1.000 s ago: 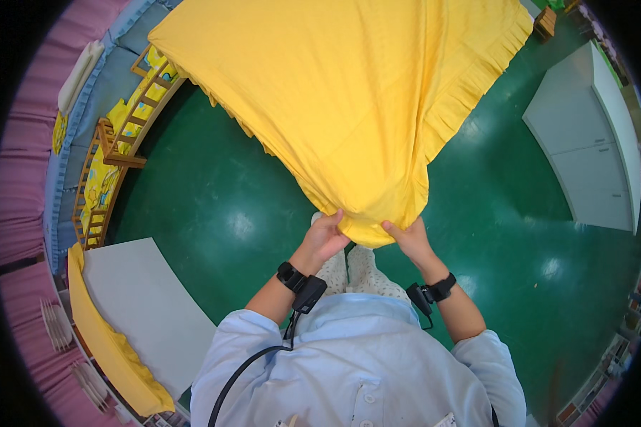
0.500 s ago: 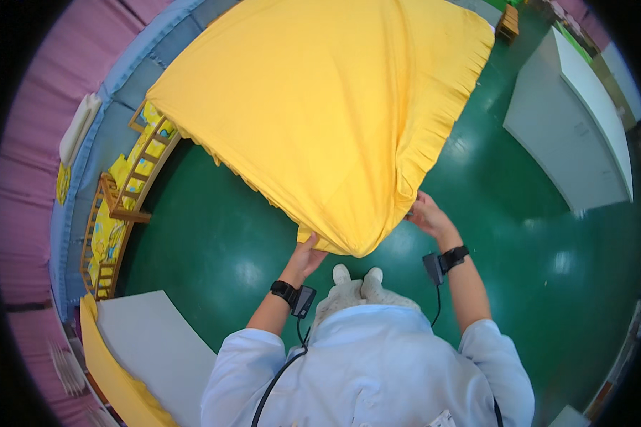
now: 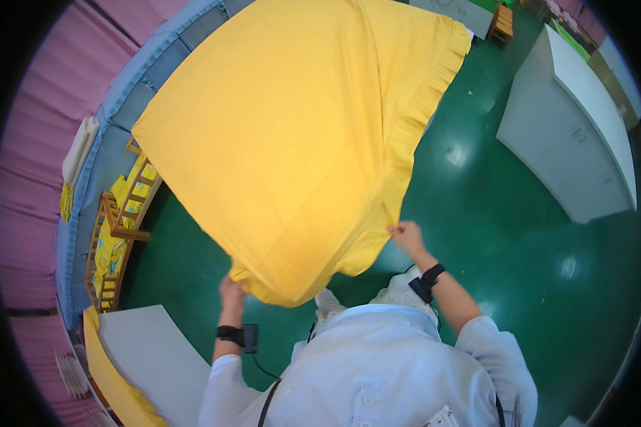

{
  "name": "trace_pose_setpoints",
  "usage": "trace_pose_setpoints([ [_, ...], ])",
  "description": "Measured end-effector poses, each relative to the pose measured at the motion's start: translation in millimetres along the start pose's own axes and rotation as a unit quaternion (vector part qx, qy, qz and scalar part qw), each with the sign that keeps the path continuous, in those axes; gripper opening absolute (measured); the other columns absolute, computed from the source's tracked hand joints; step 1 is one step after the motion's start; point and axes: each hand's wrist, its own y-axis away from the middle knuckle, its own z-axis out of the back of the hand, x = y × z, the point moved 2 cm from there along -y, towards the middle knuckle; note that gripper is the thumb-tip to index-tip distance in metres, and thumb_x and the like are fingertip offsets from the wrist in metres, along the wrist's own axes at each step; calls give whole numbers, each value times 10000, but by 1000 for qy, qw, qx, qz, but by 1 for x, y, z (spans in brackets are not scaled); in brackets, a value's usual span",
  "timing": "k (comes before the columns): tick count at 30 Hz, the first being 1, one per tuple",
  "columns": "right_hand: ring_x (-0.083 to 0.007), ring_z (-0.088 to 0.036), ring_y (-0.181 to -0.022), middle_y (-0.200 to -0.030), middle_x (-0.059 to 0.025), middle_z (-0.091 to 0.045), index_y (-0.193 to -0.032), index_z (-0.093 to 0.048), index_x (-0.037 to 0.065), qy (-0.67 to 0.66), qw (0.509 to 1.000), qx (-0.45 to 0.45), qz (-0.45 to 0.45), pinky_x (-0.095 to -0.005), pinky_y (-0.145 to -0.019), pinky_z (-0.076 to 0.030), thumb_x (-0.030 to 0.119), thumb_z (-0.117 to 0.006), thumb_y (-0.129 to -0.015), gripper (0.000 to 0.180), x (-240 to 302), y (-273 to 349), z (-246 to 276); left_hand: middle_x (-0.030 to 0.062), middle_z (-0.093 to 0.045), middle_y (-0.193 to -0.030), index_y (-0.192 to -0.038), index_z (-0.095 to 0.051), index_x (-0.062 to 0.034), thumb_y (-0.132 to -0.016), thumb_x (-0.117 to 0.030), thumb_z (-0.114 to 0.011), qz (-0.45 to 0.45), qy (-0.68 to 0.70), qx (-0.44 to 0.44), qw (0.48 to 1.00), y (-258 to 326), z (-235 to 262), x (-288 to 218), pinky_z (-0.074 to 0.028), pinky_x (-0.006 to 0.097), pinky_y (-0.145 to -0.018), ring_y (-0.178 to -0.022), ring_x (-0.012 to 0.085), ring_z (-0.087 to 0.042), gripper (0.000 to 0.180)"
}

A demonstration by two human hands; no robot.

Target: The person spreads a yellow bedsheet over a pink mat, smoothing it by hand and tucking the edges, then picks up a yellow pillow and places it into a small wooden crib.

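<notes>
Sheet (image 3: 299, 142) spread above floor (image 3: 491, 235), cabinet (image 3: 570, 135) right, cribs (image 3: 117, 228) left.

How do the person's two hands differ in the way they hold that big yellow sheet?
The left hand grips the yellow sheet at its low near corner, close to the body and partly hidden under the cloth; the right hand pinches the frilled edge, higher and stretched further out. The left wrist carries a band with a small dark box and cable; the right wrist shows a dark band only. Both hands are closed on the same sheet, holding it spread above the green floor.
</notes>
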Motion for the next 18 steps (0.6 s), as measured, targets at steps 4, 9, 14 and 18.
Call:
trace_pose_setpoints([
  [4,-134,-572,-584,-696,-63,-607,-903,-630,8,-204,965,164,17,-282,-538,-448,303,-624,-795,314,2,-10,35,101,-533,-1036,-1257,-367,-51,-756,-60,-536,-116,-116,-303,939,27,-67,-90,-422,320,-772,-943,198,-508,529],
  [9,-117,-569,-619,-778,-49,-588,-1088,-552,21,-108,973,203,34,-251,-578,-456,255,-601,-824,356,-36,-50,154,172,-441,-1246,-1203,-476,-77,-836,-162,-536,-261,-373,-56,889,-16,-234,-111,-320,326,-975,-1166,273,-405,382],
  [14,-117,-565,-587,-706,-42,-577,-1018,-583,37,-85,994,73,2,-259,-560,-452,267,-605,-807,313,-90,-100,265,195,-218,-1404,-1330,-329,-108,-874,-395,-450,-268,-589,28,762,-36,-422,-108,-145,576,-1011,-1303,357,-185,552],
  [18,-124,-569,-589,-705,-43,-579,-982,-594,32,-107,994,27,-15,-267,-563,-456,240,-594,-810,269,-149,-133,310,175,-125,-1438,-1372,-241,-114,-869,-464,-409,-287,-658,-14,696,-74,-509,-113,-76,667,-961,-1327,359,-95,636],
])
